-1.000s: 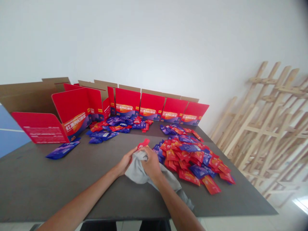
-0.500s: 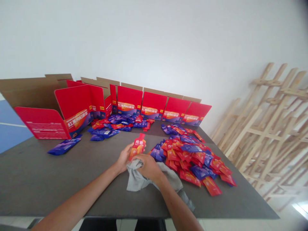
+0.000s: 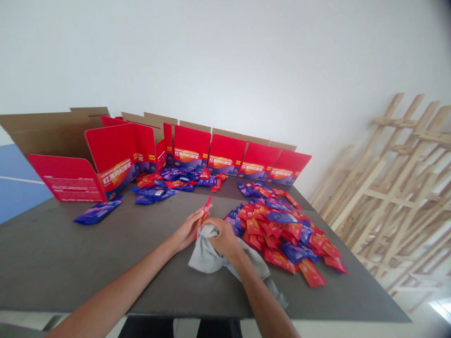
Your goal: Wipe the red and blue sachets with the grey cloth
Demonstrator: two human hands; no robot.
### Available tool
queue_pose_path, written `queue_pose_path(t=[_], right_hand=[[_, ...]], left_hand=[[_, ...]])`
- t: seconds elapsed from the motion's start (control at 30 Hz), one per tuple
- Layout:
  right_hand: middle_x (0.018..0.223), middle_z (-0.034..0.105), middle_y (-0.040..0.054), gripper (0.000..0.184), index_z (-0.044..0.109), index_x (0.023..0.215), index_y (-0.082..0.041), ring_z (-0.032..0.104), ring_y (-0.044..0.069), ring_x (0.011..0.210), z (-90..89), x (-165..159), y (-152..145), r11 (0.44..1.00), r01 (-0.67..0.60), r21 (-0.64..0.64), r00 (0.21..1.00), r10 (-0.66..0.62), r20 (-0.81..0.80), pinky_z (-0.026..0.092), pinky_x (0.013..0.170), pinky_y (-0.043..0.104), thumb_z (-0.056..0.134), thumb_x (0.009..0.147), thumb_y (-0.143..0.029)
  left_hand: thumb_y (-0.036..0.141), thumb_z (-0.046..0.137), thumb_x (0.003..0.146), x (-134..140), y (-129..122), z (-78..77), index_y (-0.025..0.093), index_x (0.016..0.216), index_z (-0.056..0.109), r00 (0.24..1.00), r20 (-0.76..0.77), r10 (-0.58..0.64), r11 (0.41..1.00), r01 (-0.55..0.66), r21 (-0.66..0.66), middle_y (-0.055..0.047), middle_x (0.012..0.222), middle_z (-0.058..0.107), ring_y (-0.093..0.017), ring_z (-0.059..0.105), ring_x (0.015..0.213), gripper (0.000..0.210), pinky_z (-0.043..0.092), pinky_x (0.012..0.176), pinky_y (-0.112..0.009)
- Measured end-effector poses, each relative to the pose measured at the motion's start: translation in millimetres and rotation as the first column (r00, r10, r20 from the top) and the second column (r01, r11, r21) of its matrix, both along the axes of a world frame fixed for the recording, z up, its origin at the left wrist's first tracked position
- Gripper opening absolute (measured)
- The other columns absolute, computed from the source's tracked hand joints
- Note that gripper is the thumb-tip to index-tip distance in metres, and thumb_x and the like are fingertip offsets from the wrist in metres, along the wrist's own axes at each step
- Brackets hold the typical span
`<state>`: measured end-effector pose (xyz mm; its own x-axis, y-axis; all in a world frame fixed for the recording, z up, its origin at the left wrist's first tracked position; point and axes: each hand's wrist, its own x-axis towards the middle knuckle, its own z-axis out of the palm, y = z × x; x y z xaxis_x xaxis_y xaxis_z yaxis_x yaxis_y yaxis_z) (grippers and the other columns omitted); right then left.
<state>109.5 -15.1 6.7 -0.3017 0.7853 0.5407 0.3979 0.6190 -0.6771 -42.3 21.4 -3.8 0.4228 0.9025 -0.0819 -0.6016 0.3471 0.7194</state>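
My left hand [image 3: 190, 227] is closed around a red sachet [image 3: 204, 215], which stands nearly edge-on to the camera. Bunched in my right hand [image 3: 222, 236] is a grey cloth [image 3: 205, 256], pressed against the sachet's near side. The loose end of the cloth trails under my right forearm onto the table. To the right of my hands lies a large heap of red and purple sachets [image 3: 278, 230]. A smaller pile of sachets [image 3: 176, 177] lies beyond them, toward the back.
Open red cartons [image 3: 225, 152] stand in a row along the wall, with a larger open carton [image 3: 66, 178] at the left. One purple sachet [image 3: 97, 212] lies before it on the dark table [image 3: 141, 263]. Wooden frames [image 3: 384, 188] lean at the right.
The red sachet has turned from showing its printed face to nearly edge-on. My right hand and the cloth have shifted slightly up along it.
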Motion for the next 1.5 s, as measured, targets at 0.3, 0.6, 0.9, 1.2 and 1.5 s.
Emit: queue_pose_path(t=[0.3,0.6,0.9,1.2,1.5], right_hand=[[0.096,0.072,0.0036,0.041,0.071,0.100,-0.020,0.067,0.016,0.085,9.8,1.6,-7.6,0.998,-0.040,0.057,0.999,0.039,0.008,0.051,0.079,0.025,0.051,0.068,-0.005],[0.095,0.072,0.0015,0.043,0.071,0.103,-0.022,0.067,0.015,0.084,9.0,4.2,-10.5,0.990,-0.134,0.048,0.990,0.131,0.054,0.050,0.077,0.023,0.052,0.068,-0.005],[0.097,0.072,0.0026,0.039,0.070,0.098,-0.022,0.067,0.018,0.092,-2.4,0.6,1.0,0.999,0.024,0.030,1.000,-0.024,0.010,0.050,0.084,0.027,0.052,0.069,-0.003],[0.100,0.071,0.0038,0.033,0.067,0.099,-0.021,0.065,0.019,0.096,-2.1,1.3,1.9,0.944,0.328,0.024,0.941,-0.324,-0.101,0.048,0.088,0.029,0.050,0.075,-0.006],[0.097,0.072,0.0018,0.037,0.069,0.098,-0.023,0.066,0.018,0.092,-6.6,-4.4,0.3,0.993,0.116,-0.030,0.989,-0.113,0.096,0.049,0.085,0.028,0.053,0.070,-0.006]], left_hand=[[0.015,0.069,0.085,-6.2,16.2,-5.9,0.012,0.112,0.067,0.973,-0.059,0.222,0.974,-0.225,-0.034,-0.001,0.071,0.067,-0.008,0.061,0.054,0.027,0.052,0.053,-0.018],[0.013,0.063,0.087,-8.8,16.4,-0.3,0.013,0.107,0.067,0.954,-0.060,0.293,0.955,-0.295,-0.018,-0.007,0.090,0.073,-0.013,0.068,0.070,0.020,0.057,0.068,-0.023],[0.023,0.058,0.092,-2.4,1.1,-3.8,0.012,0.116,0.066,0.981,0.033,-0.192,0.978,0.194,-0.079,-0.013,0.107,0.073,-0.023,0.070,0.095,0.028,0.051,0.092,-0.034],[0.038,0.049,0.096,0.6,-6.5,-2.9,0.010,0.127,0.061,0.944,-0.001,-0.331,0.941,0.330,-0.079,-0.016,0.110,0.073,-0.028,0.067,0.107,0.044,0.043,0.101,-0.039],[0.045,0.048,0.095,-1.7,-3.0,-4.1,0.010,0.128,0.062,0.951,0.025,-0.308,0.951,0.309,-0.033,-0.015,0.111,0.073,-0.029,0.066,0.109,0.049,0.043,0.101,-0.039]])
